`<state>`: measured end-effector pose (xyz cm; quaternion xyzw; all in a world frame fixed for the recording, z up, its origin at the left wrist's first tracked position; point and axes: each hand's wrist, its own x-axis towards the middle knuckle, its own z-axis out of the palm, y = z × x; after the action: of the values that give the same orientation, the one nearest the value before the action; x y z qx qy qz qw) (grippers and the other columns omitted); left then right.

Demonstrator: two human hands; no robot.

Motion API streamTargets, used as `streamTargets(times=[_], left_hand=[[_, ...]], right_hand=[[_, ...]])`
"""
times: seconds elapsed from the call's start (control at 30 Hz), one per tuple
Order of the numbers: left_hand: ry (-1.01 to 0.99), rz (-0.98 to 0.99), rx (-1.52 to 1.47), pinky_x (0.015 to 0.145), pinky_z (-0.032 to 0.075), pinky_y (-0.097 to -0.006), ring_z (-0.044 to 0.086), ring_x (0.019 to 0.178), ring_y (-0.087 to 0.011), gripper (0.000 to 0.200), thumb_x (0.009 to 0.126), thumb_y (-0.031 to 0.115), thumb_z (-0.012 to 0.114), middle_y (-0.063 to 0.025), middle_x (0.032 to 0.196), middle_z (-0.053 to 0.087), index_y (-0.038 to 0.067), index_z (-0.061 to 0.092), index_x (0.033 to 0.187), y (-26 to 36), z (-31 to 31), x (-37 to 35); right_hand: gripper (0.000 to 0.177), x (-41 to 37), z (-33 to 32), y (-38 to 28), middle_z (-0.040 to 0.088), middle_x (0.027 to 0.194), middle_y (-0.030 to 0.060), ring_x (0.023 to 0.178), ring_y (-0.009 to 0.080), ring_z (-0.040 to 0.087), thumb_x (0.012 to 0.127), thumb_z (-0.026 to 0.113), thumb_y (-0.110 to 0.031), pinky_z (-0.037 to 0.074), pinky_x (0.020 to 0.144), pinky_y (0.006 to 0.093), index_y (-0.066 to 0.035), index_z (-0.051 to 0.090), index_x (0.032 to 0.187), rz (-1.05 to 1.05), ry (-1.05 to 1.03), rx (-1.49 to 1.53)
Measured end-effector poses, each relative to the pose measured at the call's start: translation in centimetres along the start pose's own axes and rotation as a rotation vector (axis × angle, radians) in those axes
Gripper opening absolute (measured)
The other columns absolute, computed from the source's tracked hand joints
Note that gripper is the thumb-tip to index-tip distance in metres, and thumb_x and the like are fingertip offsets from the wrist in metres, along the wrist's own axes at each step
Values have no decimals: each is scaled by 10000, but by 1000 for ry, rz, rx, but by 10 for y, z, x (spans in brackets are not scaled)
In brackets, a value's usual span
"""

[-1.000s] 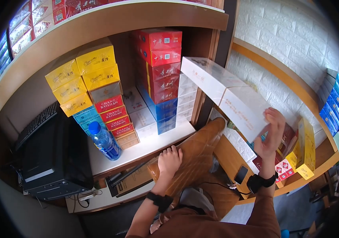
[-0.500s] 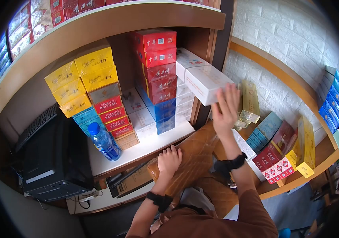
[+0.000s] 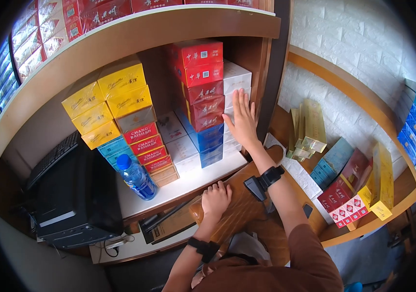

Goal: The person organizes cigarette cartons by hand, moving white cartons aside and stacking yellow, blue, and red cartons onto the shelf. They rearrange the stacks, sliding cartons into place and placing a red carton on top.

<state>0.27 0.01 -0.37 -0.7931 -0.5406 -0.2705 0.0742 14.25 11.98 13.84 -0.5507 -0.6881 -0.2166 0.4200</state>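
My right hand (image 3: 243,117), open with its fingers stretched out, lies flat against the front ends of white cigarette cartons (image 3: 237,75) stacked inside the shelf. Beside that stack, on its left, stands a column of red cartons (image 3: 202,73) with blue cartons (image 3: 212,145) at the bottom. My left hand (image 3: 217,199) rests on the brown quilted leather chair (image 3: 235,207), its fingers bent over the padding. White cartons (image 3: 181,148) lie low on the shelf, left of the blue ones. Part of the white stack is hidden behind my right hand.
Yellow cartons (image 3: 125,80) top stacks on the left, above red Changbaishan cartons (image 3: 145,145). In front stands a blue-capped bottle (image 3: 137,180). A black computer case (image 3: 72,194) sits at far left. More cartons (image 3: 337,163) stand on the right-hand curved wooden shelf (image 3: 373,228).
The white carton that jutted from the shelf now sits inside, level with the stack. My right hand has moved left and lies against the stack's front. My left hand still rests on the chair.
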Motion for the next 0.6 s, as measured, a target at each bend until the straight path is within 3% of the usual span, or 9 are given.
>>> streamTargets(times=[0.07,0.13,0.2,0.33,0.4,0.53,0.6], left_hand=[[-2,5,6,560,505,-357,631,610,-259,295,870,304,462,-116,660,618,50,568,765,0,-1,-1],[6,5,7,556,509,-357,631,601,-261,283,873,292,462,-120,661,619,46,565,780,0,-2,1],[14,7,26,558,509,-356,630,603,-259,280,857,293,477,-120,660,616,45,578,779,1,-2,0],[-68,32,36,570,509,-354,630,624,-258,299,802,294,520,-120,686,617,35,621,692,-3,-3,-1],[-92,56,28,570,510,-358,629,625,-258,303,796,287,523,-125,699,619,30,621,669,-4,-1,-1],[-78,17,16,572,509,-355,625,613,-256,312,808,304,522,-139,706,620,35,633,693,-1,-2,1],[-61,23,21,569,506,-351,622,603,-253,327,814,312,520,-141,696,621,34,637,688,-1,-3,0]], right_hand=[[694,-10,7,-7,217,1454,181,1343,338,213,853,566,-265,142,1090,469,-51,211,1410,-1,60,29],[662,-34,23,-18,333,1399,157,1289,291,332,801,625,-243,167,1089,459,-43,322,1355,-357,7,217],[608,-57,37,-45,440,1292,137,1235,231,395,729,664,-206,179,1088,454,-21,419,1254,-626,-376,103],[693,-100,76,-72,391,1363,118,1263,179,369,716,668,-213,147,1090,477,-31,373,1316,-572,-461,62],[760,-108,94,-67,360,1398,94,1288,167,338,696,692,-232,148,1080,481,-43,345,1346,-620,-217,-173],[470,-90,59,-74,446,1294,52,1172,166,430,808,542,-125,240,1006,466,-87,434,1264,-500,-557,111],[365,-101,62,-68,479,1201,38,1088,171,461,836,481,-100,276,976,470,-104,469,1201,-548,-431,138]])
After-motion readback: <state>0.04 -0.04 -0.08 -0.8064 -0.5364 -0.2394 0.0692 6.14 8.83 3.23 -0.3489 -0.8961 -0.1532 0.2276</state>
